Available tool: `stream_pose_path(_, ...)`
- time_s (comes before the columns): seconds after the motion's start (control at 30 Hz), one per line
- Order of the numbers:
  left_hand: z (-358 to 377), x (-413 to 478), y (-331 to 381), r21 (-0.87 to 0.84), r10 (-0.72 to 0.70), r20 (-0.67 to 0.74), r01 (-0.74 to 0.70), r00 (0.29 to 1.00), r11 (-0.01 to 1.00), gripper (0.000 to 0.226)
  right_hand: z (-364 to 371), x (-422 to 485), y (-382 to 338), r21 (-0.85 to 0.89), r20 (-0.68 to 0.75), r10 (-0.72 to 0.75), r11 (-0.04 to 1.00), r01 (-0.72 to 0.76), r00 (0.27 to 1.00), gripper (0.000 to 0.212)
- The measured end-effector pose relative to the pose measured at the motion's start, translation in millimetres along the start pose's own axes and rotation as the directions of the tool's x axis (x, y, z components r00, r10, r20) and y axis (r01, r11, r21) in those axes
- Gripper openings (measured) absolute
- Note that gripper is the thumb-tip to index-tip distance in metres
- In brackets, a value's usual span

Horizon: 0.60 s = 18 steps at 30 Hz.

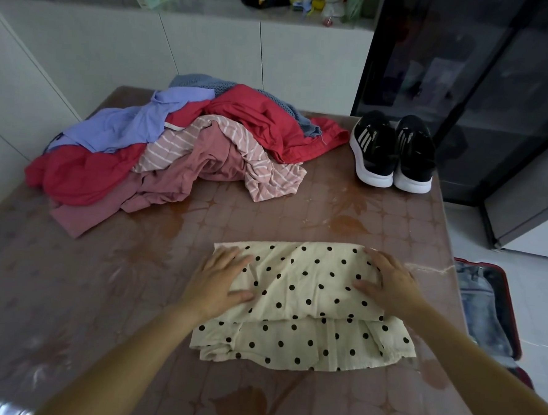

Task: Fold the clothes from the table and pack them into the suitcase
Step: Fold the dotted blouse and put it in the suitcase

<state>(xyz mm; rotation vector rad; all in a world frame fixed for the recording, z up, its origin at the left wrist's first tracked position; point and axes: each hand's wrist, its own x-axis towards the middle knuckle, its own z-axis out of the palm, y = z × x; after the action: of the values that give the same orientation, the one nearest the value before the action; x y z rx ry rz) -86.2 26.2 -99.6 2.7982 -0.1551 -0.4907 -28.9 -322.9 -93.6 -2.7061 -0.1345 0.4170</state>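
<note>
Glossy brown table [100, 293] fills the view; left hand [217, 277] and right hand [390, 281] lie flat, fingers spread, pressing the half-folded polka-dot garment [306, 292] between them. Beyond them a pile of clothes [180, 150] lies unfolded, so I judge the task early; right of the right hand, the red suitcase [491, 304] holds something denim-like.

No legible text (none anywhere)

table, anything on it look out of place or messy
The black sneakers stand on the table at its far right corner, close to the unfolded clothes pile: footwear among laundry looks odd. The polka-dot garment under the left hand and right hand is folded unevenly, its lower layer sticking out askew.
</note>
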Motion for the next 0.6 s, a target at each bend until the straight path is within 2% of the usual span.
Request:
stream_pose_path(0.1,4.6,0.1,1.9,-0.003,-0.084,-0.05,0.084,0.995,0.996,0.098,4.8,0.7,-2.6,0.04,-0.013,0.061,0.997,-0.061,0.998,0.082)
stream_pose_path(0.17,5.4,7.3,-0.4,-0.169,-0.226,-0.124,0.203,0.966,0.964,0.103,4.7,6.0,-3.9,0.147,-0.024,0.134,0.981,-0.129,0.991,0.085)
stream_pose_path(0.23,1.0,15.9,-6.5,-0.344,-0.303,-0.17,0.231,0.938,0.91,0.091,0.6,14.3,-3.7,0.212,-0.037,0.141,0.969,-0.13,0.989,0.075)
stream_pose_path(0.27,-2.3,18.8,-8.8,-0.36,-0.308,-0.18,0.229,0.934,0.905,0.081,-2.0,19.5,-3.8,0.174,-0.046,0.123,0.978,-0.113,0.991,0.069)
stream_pose_path(0.37,-14.5,16.5,-3.9,-0.205,-0.182,-0.173,0.146,0.968,0.968,0.07,-9.0,28.9,-10.9,-0.019,-0.066,0.029,0.999,-0.03,0.997,0.063)
stream_pose_path(0.43,-19.2,9.8,5.7,-0.101,-0.012,-0.065,0.006,0.998,0.995,0.078,-9.8,25.7,-19.2,-0.108,-0.036,-0.094,0.99,0.089,0.995,0.071)
stream_pose_path(0.5,-16.0,1.0,14.1,0.034,0.114,0.072,-0.117,0.991,0.993,0.095,-3.7,15.9,-22.8,-0.183,0.079,-0.231,0.953,0.242,0.97,0.088)
stream_pose_path(0.6,-0.8,-12.1,11.5,0.228,0.163,0.168,-0.199,0.972,0.953,0.109,7.9,-5.0,-15.4,-0.301,0.264,-0.351,0.855,0.422,0.898,0.098)
